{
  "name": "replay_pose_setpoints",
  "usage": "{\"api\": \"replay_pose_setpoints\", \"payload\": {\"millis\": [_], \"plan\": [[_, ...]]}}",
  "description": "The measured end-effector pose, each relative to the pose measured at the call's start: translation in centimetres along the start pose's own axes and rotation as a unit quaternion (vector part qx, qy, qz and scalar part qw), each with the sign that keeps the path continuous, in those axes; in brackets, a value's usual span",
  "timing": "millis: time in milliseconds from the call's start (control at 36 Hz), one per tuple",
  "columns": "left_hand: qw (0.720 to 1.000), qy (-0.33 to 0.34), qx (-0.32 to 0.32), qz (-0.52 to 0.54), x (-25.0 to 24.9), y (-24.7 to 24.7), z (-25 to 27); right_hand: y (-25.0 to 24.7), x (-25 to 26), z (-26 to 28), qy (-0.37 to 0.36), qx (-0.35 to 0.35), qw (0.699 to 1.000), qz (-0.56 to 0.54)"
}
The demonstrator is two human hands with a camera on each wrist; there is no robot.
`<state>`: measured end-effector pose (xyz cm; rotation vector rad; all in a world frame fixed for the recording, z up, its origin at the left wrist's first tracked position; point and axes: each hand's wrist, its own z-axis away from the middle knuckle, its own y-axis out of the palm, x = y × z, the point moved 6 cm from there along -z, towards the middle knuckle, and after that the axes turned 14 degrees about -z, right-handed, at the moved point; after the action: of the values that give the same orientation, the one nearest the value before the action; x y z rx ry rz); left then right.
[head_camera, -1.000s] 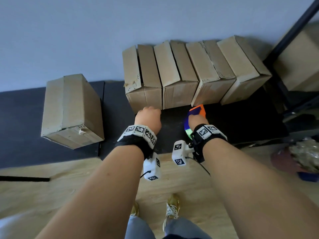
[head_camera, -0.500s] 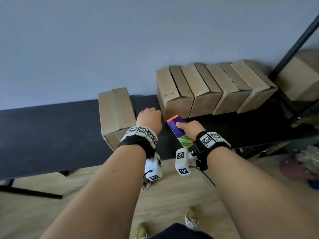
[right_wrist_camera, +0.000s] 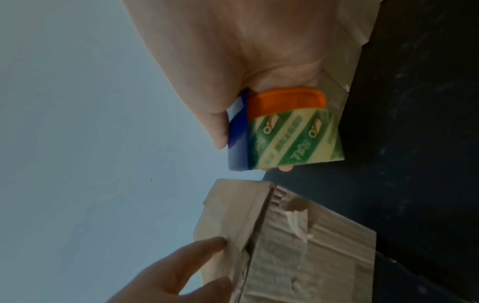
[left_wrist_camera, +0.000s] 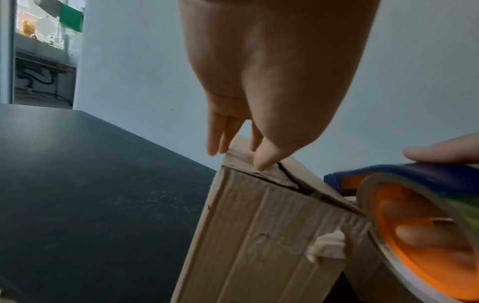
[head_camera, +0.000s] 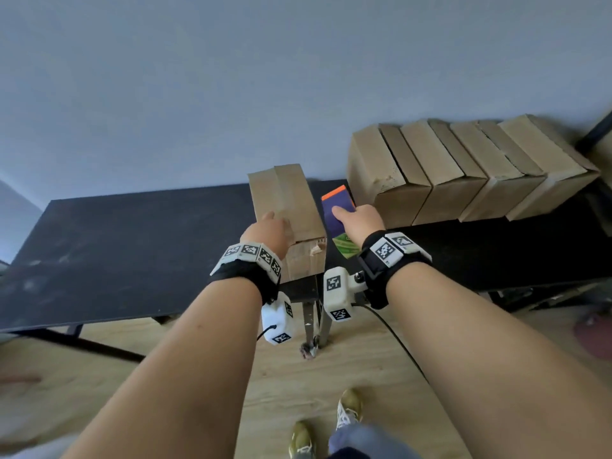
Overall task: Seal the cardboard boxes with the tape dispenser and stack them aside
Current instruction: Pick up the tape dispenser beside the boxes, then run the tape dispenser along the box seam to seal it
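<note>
In the middle of the frame, the left hand (head_camera: 270, 231) lies flat on a box (head_camera: 286, 207). The right hand (head_camera: 359, 223) grips the tape dispenser (head_camera: 337, 210) just right of it.

A plain pale blue-grey wall (head_camera: 265, 77) fills the upper frame. Below it runs a black table (head_camera: 116, 253) on dark legs, with light wooden flooring (head_camera: 331, 376) across the bottom of the frame.

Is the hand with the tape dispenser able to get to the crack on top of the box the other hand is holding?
Probably yes. The right hand holds the tape dispenser right beside the cardboard box, and the left hand covers only its near left top, leaving the seam open.
</note>
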<state>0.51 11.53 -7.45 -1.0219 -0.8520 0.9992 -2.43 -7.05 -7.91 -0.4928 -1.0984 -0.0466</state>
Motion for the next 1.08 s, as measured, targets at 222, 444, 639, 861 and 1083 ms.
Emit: {"api": "replay_pose_setpoints", "payload": {"millis": [222,444,639,861,1083], "plan": [[0.999,-0.042,-0.01,0.002,0.2,0.0,-0.7,2.7,1.4,-2.9,-0.019,0.04,0.996,0.079],[0.994,-0.089,-0.053,0.045,-0.3,-0.1,-2.0,3.1,3.8,-5.3,-0.061,0.072,0.987,0.127],[0.992,-0.087,-0.069,0.06,-1.6,-1.0,-3.2,1.7,5.9,-6.0,-0.1,0.075,0.98,0.156],[0.987,-0.106,-0.097,0.075,0.8,-5.0,-5.5,-0.4,8.4,-5.9,-0.108,0.068,0.991,0.028],[0.956,-0.139,-0.135,0.219,4.3,-10.0,-7.6,-0.3,10.1,-5.2,-0.067,0.11,0.989,-0.071]]}}
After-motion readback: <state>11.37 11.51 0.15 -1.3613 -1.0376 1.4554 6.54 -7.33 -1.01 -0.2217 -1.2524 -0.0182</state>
